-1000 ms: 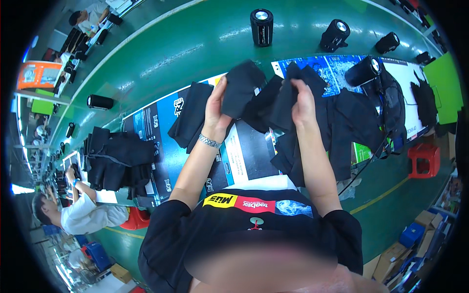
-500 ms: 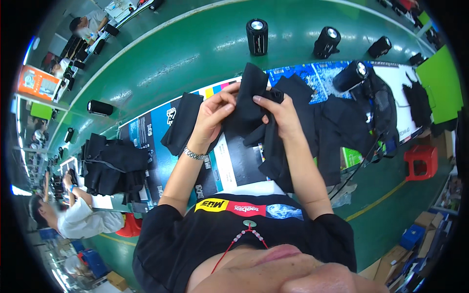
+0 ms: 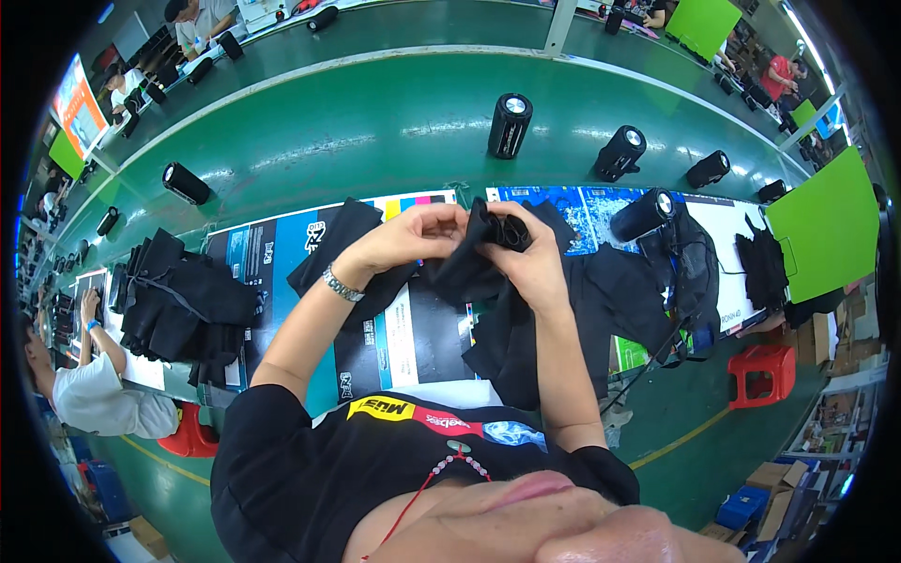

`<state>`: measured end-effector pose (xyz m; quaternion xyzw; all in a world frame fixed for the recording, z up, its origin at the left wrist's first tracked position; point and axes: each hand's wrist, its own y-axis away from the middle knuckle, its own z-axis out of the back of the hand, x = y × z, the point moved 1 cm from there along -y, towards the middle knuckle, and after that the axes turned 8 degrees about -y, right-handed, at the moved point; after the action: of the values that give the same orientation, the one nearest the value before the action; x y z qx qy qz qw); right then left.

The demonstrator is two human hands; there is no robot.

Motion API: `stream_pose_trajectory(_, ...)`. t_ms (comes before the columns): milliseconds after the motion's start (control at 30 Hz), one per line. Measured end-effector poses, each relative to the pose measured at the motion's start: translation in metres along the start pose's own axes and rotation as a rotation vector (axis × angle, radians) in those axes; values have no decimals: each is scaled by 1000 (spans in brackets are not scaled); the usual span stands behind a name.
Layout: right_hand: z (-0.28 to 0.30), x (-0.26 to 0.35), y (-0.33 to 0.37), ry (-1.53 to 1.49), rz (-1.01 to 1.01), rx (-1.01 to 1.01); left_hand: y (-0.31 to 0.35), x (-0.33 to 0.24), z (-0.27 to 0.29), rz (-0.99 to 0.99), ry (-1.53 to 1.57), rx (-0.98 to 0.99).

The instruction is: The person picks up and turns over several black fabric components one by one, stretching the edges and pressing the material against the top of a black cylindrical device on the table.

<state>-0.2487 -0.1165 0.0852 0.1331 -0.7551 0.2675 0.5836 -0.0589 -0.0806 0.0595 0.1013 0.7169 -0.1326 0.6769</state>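
A piece of black fabric (image 3: 460,269) is gathered up in front of me over the table, its upper end bunched into a folded, tube-like opening. On its left side my left hand (image 3: 419,235) pinches the edge between thumb and fingers. My right hand (image 3: 539,263) grips the bunched end from the right, its fingers curled round it. More black fabric pieces (image 3: 507,342) lie below my right hand. Another flat black piece (image 3: 340,235) rests on the table beside my left wrist. Whether anything sits inside the held fabric is hidden.
A heap of black fabric (image 3: 183,305) lies at the left. Black cylinders with silvery ends, one (image 3: 510,133) straight ahead, stand or lie along the green surface; another (image 3: 642,216) rests on the printed sheets. A green panel (image 3: 826,239) and red stool (image 3: 762,377) are right. A co-worker (image 3: 105,396) sits left.
The fabric's upright flap has been folded down and bunched between my hands. My right hand has closed round its end. The view has tilted up and shifted right.
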Motion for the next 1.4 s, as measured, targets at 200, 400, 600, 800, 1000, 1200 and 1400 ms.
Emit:
stream_pose_trajectory(200, 16, 24, -18, 170, -257, 47, -23, -13, 10, -117, 277, 20)
stream_pose_trajectory(400, 68, -2, -46, -459, -285, -32, -58, -27, 2, 7, 570, -41)
stream_pose_trajectory(600, 119, -39, -121, 56, 12, -493, -163, 27, 25, -122, 209, -311)
stream_pose_trajectory(800, 119, -78, -203, 605, 425, -729, -253, 69, 69, -261, -105, -847)
stream_pose_trajectory(1000, 135, -102, -229, 150, 82, -673, -248, 58, 82, -77, 485, -665)
stream_pose_trajectory(1200, 77, -116, -220, 154, -168, -488, -178, 64, 125, 19, 348, -650)
stream_pose_trajectory(1400, 83, -102, -213, 854, -276, -359, -156, 67, 110, 329, 369, -556)
